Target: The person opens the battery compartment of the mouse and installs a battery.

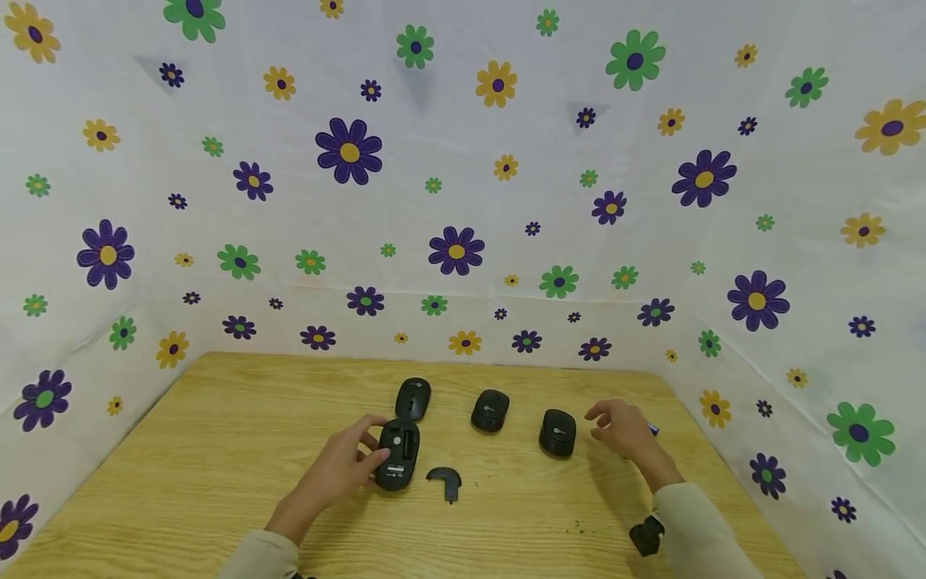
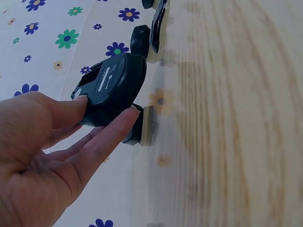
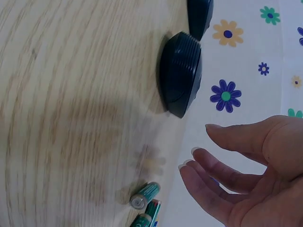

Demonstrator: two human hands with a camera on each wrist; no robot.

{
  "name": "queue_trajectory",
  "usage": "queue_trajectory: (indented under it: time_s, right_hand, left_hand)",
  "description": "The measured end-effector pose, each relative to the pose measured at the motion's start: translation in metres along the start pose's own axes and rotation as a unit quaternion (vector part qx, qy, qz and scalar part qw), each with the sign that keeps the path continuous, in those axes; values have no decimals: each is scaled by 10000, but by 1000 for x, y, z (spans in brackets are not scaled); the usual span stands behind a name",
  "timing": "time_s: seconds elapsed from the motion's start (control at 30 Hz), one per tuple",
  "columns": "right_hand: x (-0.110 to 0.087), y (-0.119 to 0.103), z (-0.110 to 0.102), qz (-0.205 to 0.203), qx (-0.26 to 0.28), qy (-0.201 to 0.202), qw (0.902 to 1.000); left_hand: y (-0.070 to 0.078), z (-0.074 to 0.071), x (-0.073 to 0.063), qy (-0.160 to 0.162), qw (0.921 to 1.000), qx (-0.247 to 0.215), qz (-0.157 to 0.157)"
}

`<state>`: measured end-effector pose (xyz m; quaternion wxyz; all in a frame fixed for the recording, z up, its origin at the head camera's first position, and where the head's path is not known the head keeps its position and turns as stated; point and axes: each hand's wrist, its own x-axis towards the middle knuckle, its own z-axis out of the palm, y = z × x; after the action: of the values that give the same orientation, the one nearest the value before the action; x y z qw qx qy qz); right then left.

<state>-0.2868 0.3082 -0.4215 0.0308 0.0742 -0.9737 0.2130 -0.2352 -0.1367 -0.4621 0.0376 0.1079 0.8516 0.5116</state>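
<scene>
My left hand (image 1: 340,466) pinches a black computer mouse (image 1: 398,456) between thumb and fingers. That mouse is turned underside up, with its label and an uncovered, dark battery slot showing. In the left wrist view the thumb lies on the underside and the fingers support it from below. A detached black battery cover (image 1: 444,481) lies on the table right of it. My right hand (image 1: 624,429) hovers with relaxed, slightly bent fingers and holds nothing. Several green batteries (image 3: 146,195) lie close to it, mostly hidden by the hand in the head view.
Three more black mice stand upright on the wooden table (image 1: 239,450): one (image 1: 413,397) just behind the held mouse, one (image 1: 490,410) in the middle, one (image 1: 558,433) left of my right hand. Small dark crumbs (image 1: 577,527) dot the front. Flower-printed cloth (image 1: 405,209) encloses the back and sides.
</scene>
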Motion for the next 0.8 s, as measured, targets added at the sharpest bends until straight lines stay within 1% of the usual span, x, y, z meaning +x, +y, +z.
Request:
queue_trajectory:
  time_s: [0.13, 0.33, 0.57, 0.8]
  right_hand:
    - [1, 6, -1, 110, -83, 17, 9999]
    - [1, 9, -5, 233, -35, -22, 9997]
    - [4, 18, -4, 365, -74, -9, 9993]
    - [7, 29, -1, 393, -60, -1, 9992]
  left_hand:
    - [2, 0, -1, 29, 10000, 6, -28]
    - [3, -1, -3, 56, 10000, 30, 2]
    - [0, 0, -1, -32, 10000, -35, 68]
    - [-1, 0, 0, -74, 9999, -32, 103]
